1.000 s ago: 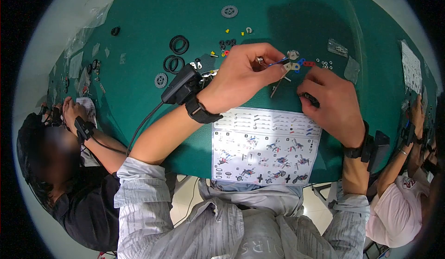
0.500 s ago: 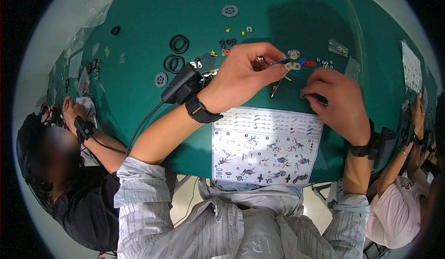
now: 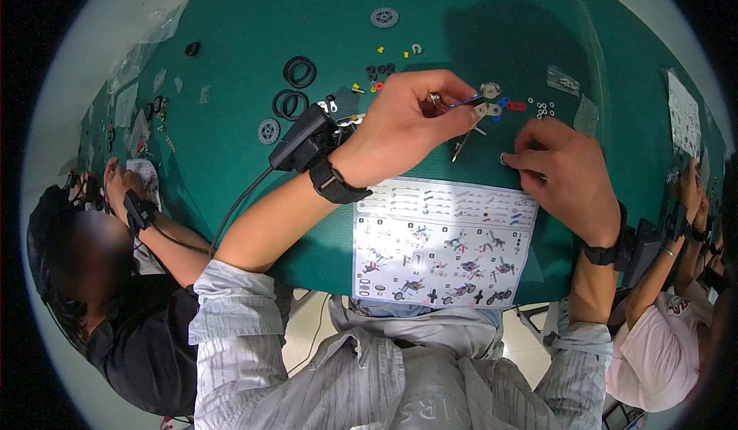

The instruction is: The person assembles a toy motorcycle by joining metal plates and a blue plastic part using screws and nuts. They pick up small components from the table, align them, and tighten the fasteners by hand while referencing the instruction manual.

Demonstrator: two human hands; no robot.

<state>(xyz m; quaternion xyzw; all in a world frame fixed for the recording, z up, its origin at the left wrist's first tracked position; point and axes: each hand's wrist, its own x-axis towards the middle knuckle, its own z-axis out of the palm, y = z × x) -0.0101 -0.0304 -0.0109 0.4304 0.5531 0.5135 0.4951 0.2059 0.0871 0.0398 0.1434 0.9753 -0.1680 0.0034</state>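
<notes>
My left hand (image 3: 415, 126) is closed in a pinch on a small model assembly (image 3: 463, 142) of metal strips with a blue part. A thin metal piece of it points down toward the table. My right hand (image 3: 565, 168) is to the right, thumb and forefinger pinched on a small silvery part (image 3: 503, 158), too small to name surely. Beyond the hands lie red perforated strip pieces (image 3: 516, 107) and several small white rings (image 3: 543, 110). Below the hands is a printed instruction sheet (image 3: 442, 245) with parts and numbered steps.
Black rubber tyres (image 3: 299, 71), a grey wheel (image 3: 384, 18) and another grey wheel (image 3: 268, 131) lie on the green table (image 3: 231, 30). Small yellow pieces (image 3: 380, 50) and a plastic bag (image 3: 564, 80) are farther back. People sit at both sides; a co-worker's hand (image 3: 119, 184) is at left.
My right hand has shifted slightly, its fingertips turning a little, still pinching the small part. My left hand and the assembly have barely moved. The whole view has shifted slightly.
</notes>
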